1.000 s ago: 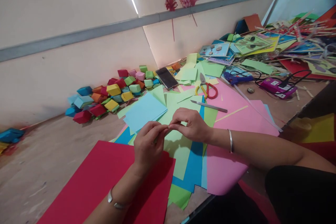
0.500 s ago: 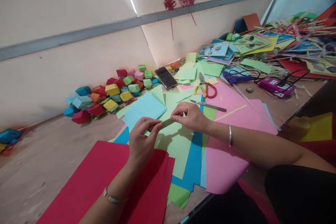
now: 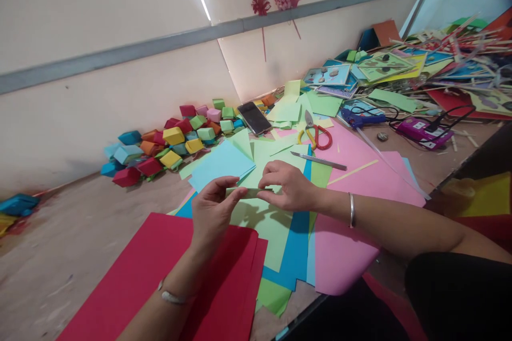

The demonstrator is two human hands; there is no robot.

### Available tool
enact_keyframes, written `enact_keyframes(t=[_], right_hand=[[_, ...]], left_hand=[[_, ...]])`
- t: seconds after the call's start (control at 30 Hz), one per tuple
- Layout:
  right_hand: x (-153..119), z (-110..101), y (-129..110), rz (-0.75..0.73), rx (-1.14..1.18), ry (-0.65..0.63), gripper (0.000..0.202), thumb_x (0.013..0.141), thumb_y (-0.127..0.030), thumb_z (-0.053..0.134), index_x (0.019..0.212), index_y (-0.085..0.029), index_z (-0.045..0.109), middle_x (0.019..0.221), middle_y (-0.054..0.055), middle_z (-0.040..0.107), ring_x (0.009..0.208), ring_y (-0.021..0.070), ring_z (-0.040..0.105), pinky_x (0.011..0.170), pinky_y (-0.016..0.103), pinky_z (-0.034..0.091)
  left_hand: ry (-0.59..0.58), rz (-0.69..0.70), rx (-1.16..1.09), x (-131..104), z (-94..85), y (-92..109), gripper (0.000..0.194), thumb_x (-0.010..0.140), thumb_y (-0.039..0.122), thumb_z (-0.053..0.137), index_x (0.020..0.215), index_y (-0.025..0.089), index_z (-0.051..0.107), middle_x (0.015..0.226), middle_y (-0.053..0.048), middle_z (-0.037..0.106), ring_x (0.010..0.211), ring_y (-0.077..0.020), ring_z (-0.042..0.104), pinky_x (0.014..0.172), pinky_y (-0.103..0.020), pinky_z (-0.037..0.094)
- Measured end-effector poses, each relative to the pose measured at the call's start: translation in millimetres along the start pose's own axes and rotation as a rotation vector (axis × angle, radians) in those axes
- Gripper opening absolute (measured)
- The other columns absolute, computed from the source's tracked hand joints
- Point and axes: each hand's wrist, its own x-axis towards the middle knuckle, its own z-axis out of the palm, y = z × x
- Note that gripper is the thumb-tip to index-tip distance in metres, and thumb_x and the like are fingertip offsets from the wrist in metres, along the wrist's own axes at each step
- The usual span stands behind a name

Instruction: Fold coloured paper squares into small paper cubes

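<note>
"What are the hands doing?"

"The left hand [image 3: 212, 208] and right hand [image 3: 288, 186] pinch opposite ends of a green strip [image 3: 250, 193], near the centre of the frame, above the green paper [image 3: 276, 240]."

"And around them?"

"Red paper [image 3: 160, 277] lies at lower left, pink paper [image 3: 352, 256] at lower right. The knife [image 3: 320, 161] and scissors [image 3: 314, 136] lie just above the right hand in the frame, and the paper blocks [image 3: 173, 136] left of the phone [image 3: 254, 118]."

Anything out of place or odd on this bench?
Yes. The craft knife lies with its blade bare, close to the right hand. The pink paper seems to curl over the table's near edge. The sticks at far right are jumbled. No spill visible.
</note>
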Motion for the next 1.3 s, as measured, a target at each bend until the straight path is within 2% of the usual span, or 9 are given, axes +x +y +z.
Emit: enact_keyframes(t=[0.2, 0.33, 0.47, 0.6, 0.83, 0.93, 1.13, 1.23, 1.3], right_hand=[[-0.8, 2.4, 5.9, -0.028, 0.026, -0.067, 0.012, 0.089, -0.017, 0.064, 0.078, -0.016, 0.067, 0.071, 0.002, 0.061, 0.071, 0.0134, 0.052, 0.066, 0.025, 0.038], [-2.2, 2.4, 4.4, -0.077, -0.052, -0.105, 0.016, 0.092, -0.020, 0.059, 0.079, -0.016, 0.067, 0.075, 0.004, 0.062, 0.075, 0.0156, 0.054, 0.068, 0.026, 0.039], [-4.0, 1.9, 2.7, -0.091, -0.170, -0.157, 0.020, 0.093, -0.023, 0.058, 0.077, -0.017, 0.067, 0.073, 0.005, 0.063, 0.073, 0.0165, 0.054, 0.064, 0.027, 0.035], [-4.4, 2.2, 2.6, -0.067, -0.146, -0.172, 0.019, 0.093, -0.025, 0.060, 0.077, -0.017, 0.069, 0.071, 0.004, 0.066, 0.071, 0.0154, 0.056, 0.061, 0.026, 0.034], [-3.9, 5.5, -5.4, -0.028, -0.038, 0.125, 0.023, 0.088, -0.017, 0.058, 0.065, -0.017, 0.061, 0.062, 0.000, 0.061, 0.062, 0.0113, 0.052, 0.063, 0.025, 0.038], [-3.9, 3.1, -11.2, -0.140, -0.243, 0.256, 0.027, 0.089, -0.016, 0.053, 0.061, -0.018, 0.056, 0.060, 0.000, 0.055, 0.062, 0.0128, 0.047, 0.061, 0.027, 0.035], [-8.0, 6.7, -21.2, -0.493, -0.612, 0.217, 0.033, 0.093, -0.013, 0.051, 0.061, -0.020, 0.051, 0.059, -0.001, 0.045, 0.063, 0.0153, 0.040, 0.060, 0.033, 0.024], [-10.0, 9.4, -22.8, -0.503, -0.575, 0.157, 0.032, 0.096, -0.023, 0.052, 0.064, -0.019, 0.055, 0.062, 0.000, 0.051, 0.065, 0.0158, 0.042, 0.061, 0.034, 0.026], [-9.8, 7.4, -22.8, -0.452, -0.463, 0.138, 0.033, 0.096, -0.035, 0.054, 0.069, -0.018, 0.059, 0.068, 0.002, 0.057, 0.068, 0.0163, 0.046, 0.062, 0.033, 0.030]], left_hand=[[-0.135, 0.012, 0.101, 1.9, -4.1, 1.3, 0.040, 0.058, 0.042, 0.087, 0.088, 0.018, 0.076, 0.075, -0.003, 0.069, 0.069, -0.0166, 0.062, 0.059, -0.027, 0.052], [-0.239, 0.065, 0.211, 0.1, -5.2, -2.6, 0.022, 0.064, 0.038, 0.083, 0.077, 0.021, 0.078, 0.077, -0.005, 0.075, 0.075, -0.0207, 0.068, 0.067, -0.030, 0.054], [-0.226, 0.130, 0.217, -3.9, -4.3, -3.4, 0.012, 0.066, 0.035, 0.081, 0.069, 0.024, 0.079, 0.070, -0.004, 0.076, 0.068, -0.0199, 0.068, 0.065, -0.030, 0.053], [-0.201, -0.043, 0.184, -1.3, -6.4, 0.0, 0.019, 0.060, 0.036, 0.086, 0.067, 0.021, 0.078, 0.066, -0.005, 0.075, 0.064, -0.0201, 0.067, 0.058, -0.029, 0.051], [0.005, -0.389, -0.378, 3.1, 2.4, -2.4, 0.061, 0.046, 0.043, 0.095, 0.098, 0.019, 0.072, 0.078, -0.002, 0.076, 0.074, -0.0135, 0.069, 0.069, -0.022, 0.054], [-0.078, -0.515, -0.444, -10.9, 13.9, 4.7, 0.060, 0.052, 0.058, 0.089, 0.090, 0.015, 0.070, 0.087, -0.006, 0.075, 0.082, -0.0168, 0.071, 0.078, -0.027, 0.056], [-0.264, -0.540, -0.418, -36.6, 21.7, 22.8, 0.078, 0.069, 0.059, 0.080, 0.130, 0.015, 0.061, 0.097, -0.006, 0.074, 0.090, -0.0175, 0.069, 0.075, -0.024, 0.054], [-0.295, -0.504, -0.328, -34.5, 17.1, 18.6, 0.081, 0.072, 0.057, 0.078, 0.138, 0.015, 0.056, 0.101, -0.008, 0.074, 0.091, -0.0199, 0.069, 0.075, -0.026, 0.055], [-0.313, -0.356, -0.214, -29.4, 13.9, 12.5, 0.077, 0.078, 0.059, 0.071, 0.138, 0.015, 0.056, 0.109, -0.012, 0.074, 0.099, -0.0245, 0.069, 0.084, -0.032, 0.056]])
